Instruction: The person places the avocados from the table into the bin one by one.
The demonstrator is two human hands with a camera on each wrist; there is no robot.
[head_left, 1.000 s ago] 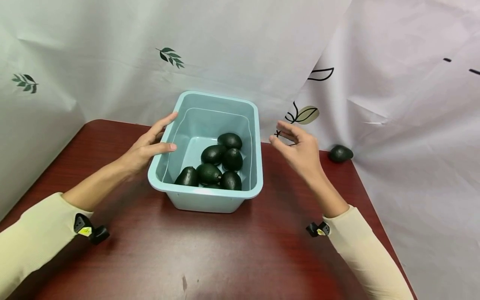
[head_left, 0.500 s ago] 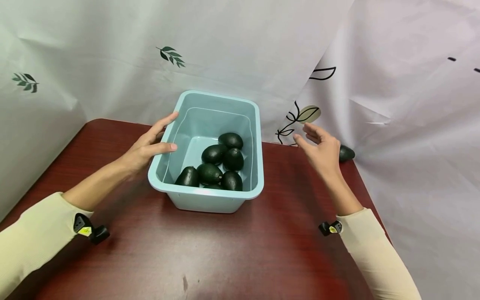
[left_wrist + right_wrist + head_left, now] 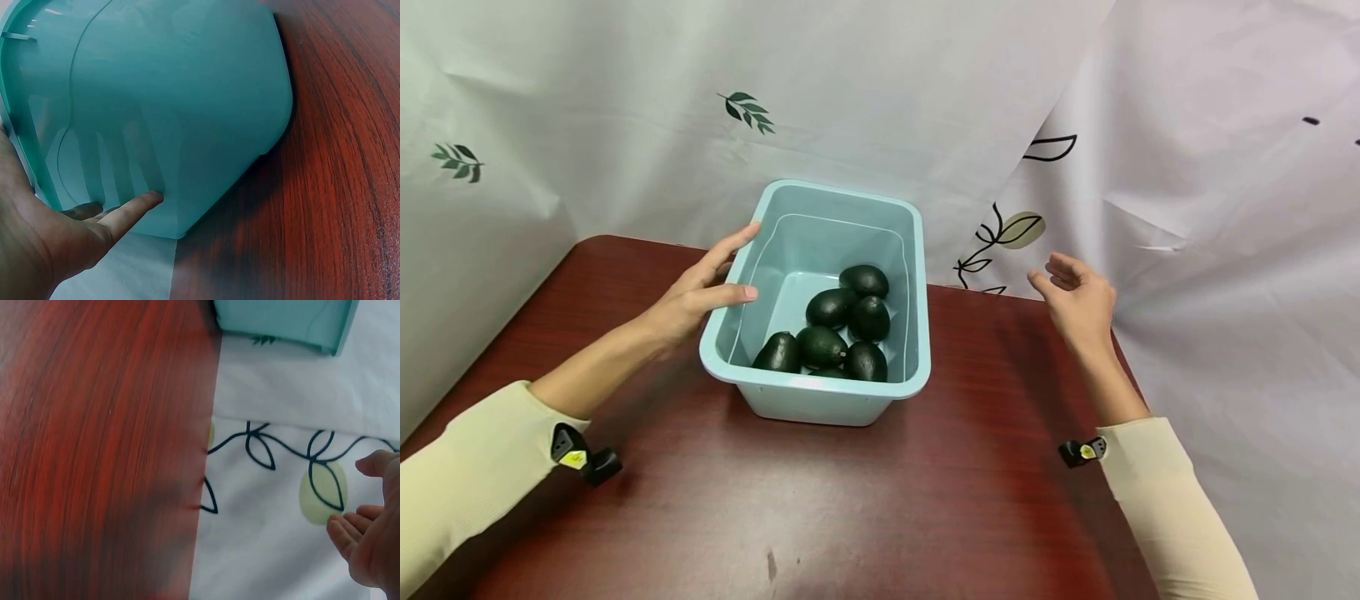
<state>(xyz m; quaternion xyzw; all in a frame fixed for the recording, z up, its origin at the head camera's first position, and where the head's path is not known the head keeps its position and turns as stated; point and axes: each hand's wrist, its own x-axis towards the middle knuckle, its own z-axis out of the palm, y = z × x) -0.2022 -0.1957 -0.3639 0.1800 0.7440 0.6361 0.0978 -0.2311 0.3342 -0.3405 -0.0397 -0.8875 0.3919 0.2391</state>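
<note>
A light blue plastic tub (image 3: 831, 410) stands on the table with several dark green avocados (image 3: 822, 347) at its bottom. My left hand (image 3: 688, 298) holds the tub's left rim, thumb over the edge. In the left wrist view, fingers of the left hand (image 3: 75, 234) touch the tub's outer wall (image 3: 200, 119). To the right, my right hand (image 3: 1082, 310) hovers over the table's far right corner, fingers slightly bent and holding nothing. The right wrist view has the right hand (image 3: 372, 531) with its thumb apart from the fingers. No lone avocado shows now; the right hand covers its spot.
The dark red wooden table (image 3: 880, 508) reaches a pale cloth (image 3: 880, 92) with leaf prints, which hangs behind and along its right side. A black wrist camera (image 3: 1082, 452) sits on each sleeve.
My right hand has moved right, away from the tub, to the far right corner, where it now hides the lone avocado seen earlier. The left hand and tub stay in place.
</note>
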